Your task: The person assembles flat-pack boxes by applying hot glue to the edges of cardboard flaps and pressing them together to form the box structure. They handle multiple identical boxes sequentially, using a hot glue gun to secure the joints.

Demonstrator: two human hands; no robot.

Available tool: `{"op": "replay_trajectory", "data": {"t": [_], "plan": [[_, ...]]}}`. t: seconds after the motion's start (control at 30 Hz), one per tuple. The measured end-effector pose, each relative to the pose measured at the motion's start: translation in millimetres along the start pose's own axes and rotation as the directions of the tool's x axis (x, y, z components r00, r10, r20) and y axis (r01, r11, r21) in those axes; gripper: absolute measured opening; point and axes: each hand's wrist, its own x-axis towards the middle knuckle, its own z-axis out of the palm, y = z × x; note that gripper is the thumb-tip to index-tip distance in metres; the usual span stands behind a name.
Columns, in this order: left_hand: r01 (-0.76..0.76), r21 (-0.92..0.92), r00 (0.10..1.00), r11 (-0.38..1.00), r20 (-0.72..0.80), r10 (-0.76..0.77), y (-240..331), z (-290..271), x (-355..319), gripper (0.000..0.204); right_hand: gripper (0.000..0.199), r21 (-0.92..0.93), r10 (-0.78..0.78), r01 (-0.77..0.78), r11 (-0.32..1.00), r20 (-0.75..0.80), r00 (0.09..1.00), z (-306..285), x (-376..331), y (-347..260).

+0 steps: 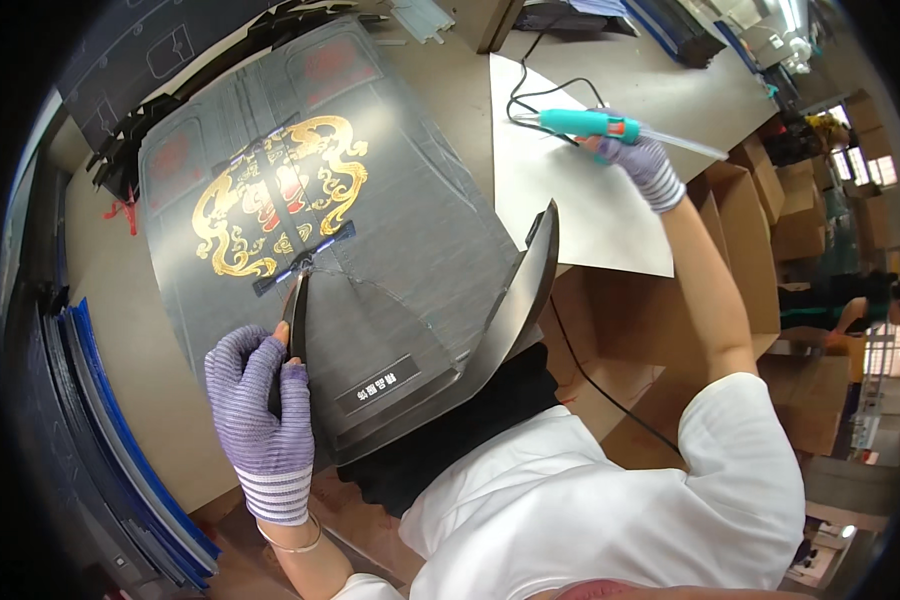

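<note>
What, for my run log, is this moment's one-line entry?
Left hand: holds slim dark tool, tip over dark printed panel | Right hand: holds teal glue gun, over white sheet

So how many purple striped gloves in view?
2: one glove on the left hand, which holds a slim dark tool; another on the right hand, which holds the teal glue gun. Others could be hidden.

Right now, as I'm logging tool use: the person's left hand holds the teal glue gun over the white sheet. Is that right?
The hand is wrong: the head view shows the right hand holding the teal glue gun over the white sheet.
</note>
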Motion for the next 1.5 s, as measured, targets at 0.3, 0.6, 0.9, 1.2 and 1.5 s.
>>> {"op": "replay_trajectory", "data": {"t": [0.3,0.6,0.9,1.2,1.5], "plan": [[0.05,-0.009,0.998,0.999,-0.024,-0.051,-4.7,1.4,-3.8,0.026,0.054,-0.31,0.028,0.015,0.951,0.135,0.99,8.0,-1.6,-31.3],[0.06,-0.016,0.998,0.998,-0.01,-0.061,-0.5,3.8,-5.3,0.025,0.027,-0.478,-0.412,0.501,0.721,0.285,0.865,70.9,-97.7,-136.7],[0.055,-0.002,0.998,0.998,-0.025,-0.055,-0.7,4.8,-3.1,0.028,0.03,-0.422,-0.429,0.529,0.736,0.313,0.847,148.1,-81.4,-146.8],[0.051,0.024,0.997,0.998,-0.055,-0.049,0.0,7.2,-6.5,0.029,0.044,-0.489,-0.26,0.296,0.82,0.142,0.955,210.8,-85.5,-165.6],[0.039,0.041,0.996,0.998,-0.084,-0.035,0.9,12.9,-7.4,0.029,0.052,-0.56,-0.317,0.361,0.746,0.179,0.931,229.4,-84.1,-169.8]]}}
